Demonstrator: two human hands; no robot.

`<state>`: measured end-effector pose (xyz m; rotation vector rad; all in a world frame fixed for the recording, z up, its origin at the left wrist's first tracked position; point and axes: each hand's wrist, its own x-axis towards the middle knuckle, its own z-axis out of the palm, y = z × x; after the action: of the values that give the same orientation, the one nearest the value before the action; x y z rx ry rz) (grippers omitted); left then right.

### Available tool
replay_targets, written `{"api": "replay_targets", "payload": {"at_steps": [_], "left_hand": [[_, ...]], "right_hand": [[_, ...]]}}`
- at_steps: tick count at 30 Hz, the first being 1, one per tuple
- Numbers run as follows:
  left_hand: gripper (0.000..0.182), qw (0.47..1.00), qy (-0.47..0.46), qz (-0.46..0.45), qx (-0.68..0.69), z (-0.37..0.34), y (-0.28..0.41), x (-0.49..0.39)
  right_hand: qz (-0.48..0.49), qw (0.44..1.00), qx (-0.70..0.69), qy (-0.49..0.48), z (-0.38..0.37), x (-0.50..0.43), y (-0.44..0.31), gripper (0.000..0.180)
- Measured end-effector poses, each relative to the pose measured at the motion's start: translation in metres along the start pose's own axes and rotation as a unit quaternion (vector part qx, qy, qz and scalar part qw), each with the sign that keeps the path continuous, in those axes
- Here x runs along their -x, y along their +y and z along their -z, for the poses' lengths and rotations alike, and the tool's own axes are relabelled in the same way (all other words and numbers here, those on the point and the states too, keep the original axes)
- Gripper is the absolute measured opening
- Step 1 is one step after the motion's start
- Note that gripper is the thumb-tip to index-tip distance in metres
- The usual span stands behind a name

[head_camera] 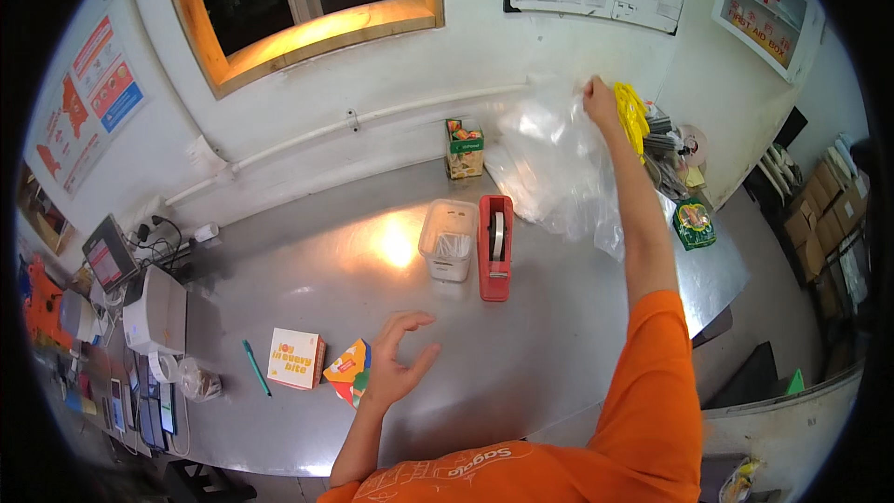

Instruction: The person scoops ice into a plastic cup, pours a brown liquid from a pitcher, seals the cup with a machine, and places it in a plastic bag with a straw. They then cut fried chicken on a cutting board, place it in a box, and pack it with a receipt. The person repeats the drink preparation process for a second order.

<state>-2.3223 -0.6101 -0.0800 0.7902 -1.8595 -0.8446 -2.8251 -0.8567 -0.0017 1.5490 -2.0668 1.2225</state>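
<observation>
My right arm reaches across to the far right, where my right hand [601,103] grips the upper edge of a clear plastic bag [559,154]. More clear plastic spreads from it over the back of the table. Over the near middle of the table, my left hand [401,356] has its fingers curved apart with nothing between them. It partly covers an orange, yellow and blue printed carton [346,367]. Left of that sits a white square food box [296,358] with orange lettering. A red tape dispenser [495,251] stands beside a plastic tub [448,241] holding thin white pieces.
A printed carton [464,150] holding small packets stands against the wall. Yellow plastic bags [631,115] and a green packet [694,223] are at the right. A teal pen [256,368], a white printer [155,311], a tablet [110,253] and several phones [150,405] occupy the left.
</observation>
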Motion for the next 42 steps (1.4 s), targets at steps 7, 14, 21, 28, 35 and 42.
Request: {"api": "replay_targets", "payload": {"at_steps": [7,14,21,28,35,42], "left_hand": [[0.03,0.981,0.084,0.167,0.055,0.026,0.009,0.053],[0.023,0.985,-0.021,0.158,-0.062,0.074,0.015,0.017],[0.021,0.953,-0.261,-0.094,-0.125,-0.044,-0.021,-0.182],[0.109,0.966,-0.214,-0.069,-0.128,-0.287,-0.099,-0.279],[0.115,0.903,-0.209,0.078,-0.368,-0.373,-0.162,-0.326],[0.116,0.845,-0.41,-0.053,-0.339,-0.292,-0.106,-0.317]], "right_hand": [[-0.3,0.91,-0.035,-0.284,-0.042,0.099,0.058,0.03],[0.138,0.957,-0.157,-0.202,-0.065,0.151,0.11,0.01],[0.143,0.912,0.098,-0.372,-0.087,0.146,0.136,0.001],[0.108,0.947,-0.042,-0.301,-0.079,0.14,0.137,0.002],[0.112,0.983,0.1,-0.104,0.031,0.063,0.061,0.01],[0.068,0.984,-0.021,0.162,0.211,0.148,-0.03,0.008]]}}
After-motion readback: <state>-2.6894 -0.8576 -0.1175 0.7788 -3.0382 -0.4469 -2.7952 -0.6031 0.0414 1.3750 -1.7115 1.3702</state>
